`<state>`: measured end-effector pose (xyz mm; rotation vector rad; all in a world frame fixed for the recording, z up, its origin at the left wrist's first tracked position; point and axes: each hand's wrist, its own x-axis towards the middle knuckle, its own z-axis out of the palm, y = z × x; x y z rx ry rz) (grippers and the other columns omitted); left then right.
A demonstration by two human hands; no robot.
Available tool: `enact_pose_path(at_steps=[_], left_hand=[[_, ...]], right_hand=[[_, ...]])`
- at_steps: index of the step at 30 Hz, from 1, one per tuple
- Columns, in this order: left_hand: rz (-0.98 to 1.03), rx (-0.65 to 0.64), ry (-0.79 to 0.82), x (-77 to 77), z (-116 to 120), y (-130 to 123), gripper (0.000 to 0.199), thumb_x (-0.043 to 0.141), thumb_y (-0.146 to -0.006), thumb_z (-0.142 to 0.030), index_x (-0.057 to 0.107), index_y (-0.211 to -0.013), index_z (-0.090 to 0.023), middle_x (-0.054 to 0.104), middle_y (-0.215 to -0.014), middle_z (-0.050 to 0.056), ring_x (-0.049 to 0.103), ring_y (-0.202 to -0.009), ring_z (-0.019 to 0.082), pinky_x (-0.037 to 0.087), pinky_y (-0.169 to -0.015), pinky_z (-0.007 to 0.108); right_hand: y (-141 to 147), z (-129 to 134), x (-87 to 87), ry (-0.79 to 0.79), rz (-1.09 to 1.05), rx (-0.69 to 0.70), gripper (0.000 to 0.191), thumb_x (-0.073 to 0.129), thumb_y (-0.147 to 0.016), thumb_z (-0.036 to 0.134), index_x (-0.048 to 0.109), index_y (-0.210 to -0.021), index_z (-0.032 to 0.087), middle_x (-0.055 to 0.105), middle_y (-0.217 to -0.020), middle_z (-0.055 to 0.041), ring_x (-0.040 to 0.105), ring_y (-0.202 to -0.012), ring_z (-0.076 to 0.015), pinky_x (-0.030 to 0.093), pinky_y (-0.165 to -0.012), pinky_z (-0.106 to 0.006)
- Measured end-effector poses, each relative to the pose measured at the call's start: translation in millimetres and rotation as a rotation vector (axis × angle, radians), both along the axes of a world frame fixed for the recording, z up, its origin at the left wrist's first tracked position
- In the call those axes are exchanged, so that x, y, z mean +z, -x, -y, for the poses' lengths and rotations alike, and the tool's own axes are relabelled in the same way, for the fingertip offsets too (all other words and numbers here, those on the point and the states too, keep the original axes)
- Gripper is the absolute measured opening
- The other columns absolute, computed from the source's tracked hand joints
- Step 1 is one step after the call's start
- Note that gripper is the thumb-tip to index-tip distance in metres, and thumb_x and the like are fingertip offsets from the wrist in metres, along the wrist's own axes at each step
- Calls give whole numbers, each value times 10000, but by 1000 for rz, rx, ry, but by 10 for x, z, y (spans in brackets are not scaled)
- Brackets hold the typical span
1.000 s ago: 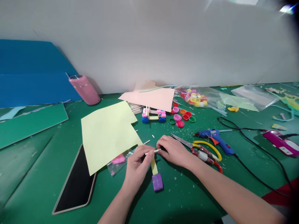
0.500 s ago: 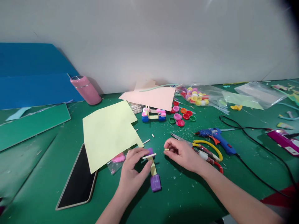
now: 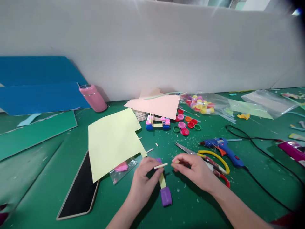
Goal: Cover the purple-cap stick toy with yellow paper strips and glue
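My left hand (image 3: 144,180) pinches a short cream stick (image 3: 163,165) between thumb and fingers. Below that stick, a pale yellow strip (image 3: 162,182) runs between two purple blocks; the near purple block (image 3: 166,196) is in full view, while my fingers partly cover the far one. Whether my left hand touches the strip, I cannot tell. A little to the right, my right hand (image 3: 194,169) has a tiny cream piece (image 3: 176,162) between thumb and forefinger, apart from the stick. Scissors (image 3: 184,148) with a yellow and a red handle lie beyond and partly under my right hand.
A blue glue gun (image 3: 224,147) with its black cord lies at right. Bottle caps (image 3: 183,125) and a small blue-and-pink model car (image 3: 158,123) stand farther back. Yellow paper (image 3: 114,140) overlaps a phone (image 3: 77,190) at left, near a pink flask (image 3: 94,98).
The camera view has tilted up slightly. My right hand has come a bit closer to the left one, and the stick and the tiny piece are nearer each other.
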<state>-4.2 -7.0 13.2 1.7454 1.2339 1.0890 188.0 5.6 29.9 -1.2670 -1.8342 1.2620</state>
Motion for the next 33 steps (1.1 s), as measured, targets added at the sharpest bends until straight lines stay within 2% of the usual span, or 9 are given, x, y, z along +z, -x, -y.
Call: enact_pose_path(at_steps=[3, 9, 15, 20, 25, 30, 33], left_hand=[[12, -3, -15, -24, -4, -17, 101, 563, -770, -158, 663, -787, -155, 626, -753, 68, 585, -739, 183, 479, -657, 311], [9, 16, -31, -57, 4, -5, 112, 586, -744, -139, 646, -831, -175, 637, -775, 57, 591, -756, 187, 478, -682, 327], [0, 13, -51, 23, -1, -16, 129, 592, -731, -137, 634, -843, -188, 635, -784, 54, 597, -761, 189, 486, -680, 335], [-20, -5, -75, 94, -31, -37, 128, 580, -707, -96, 627, -795, -176, 627, -742, 47, 589, -731, 184, 487, -659, 330], [-3, -9, -76, 48, -28, -33, 143, 555, -720, -85, 630, -802, -176, 637, -759, 51, 588, -748, 182, 486, -677, 333], [33, -22, -69, 21, -9, -4, 158, 541, -725, -81, 622, -827, -171, 634, -802, 62, 587, -790, 187, 484, -706, 339], [34, -20, -73, 28, -15, -9, 154, 549, -719, -85, 622, -823, -172, 633, -797, 62, 587, -785, 189, 483, -703, 340]], right_hand=[[-20, 10, 82, -51, -13, 34, 197, 455, -882, 262, 632, -839, 186, 627, -751, -11, 569, -707, -132, 436, -638, -223], [-12, 8, 154, -159, -13, 32, 195, 480, -876, 238, 664, -939, 224, 620, -835, -29, 564, -787, -142, 439, -697, -240], [69, -27, 214, -198, 34, 102, 215, 457, -886, 222, 644, -991, 243, 622, -873, -29, 570, -827, -153, 432, -798, -291], [120, -65, 253, -264, 84, 172, 247, 408, -898, 184, 620, -1016, 231, 598, -901, -44, 556, -819, -155, 432, -782, -293], [151, -96, 263, -349, 158, 195, 228, 424, -887, 158, 615, -1004, 199, 590, -866, -36, 538, -787, -141, 421, -705, -248], [180, -127, 279, -389, 227, 227, 220, 417, -895, 180, 609, -1002, 195, 598, -857, -33, 538, -797, -146, 408, -757, -265], [183, -134, 288, -394, 267, 233, 230, 410, -897, 186, 613, -1004, 202, 593, -845, -34, 535, -803, -153, 411, -736, -266]])
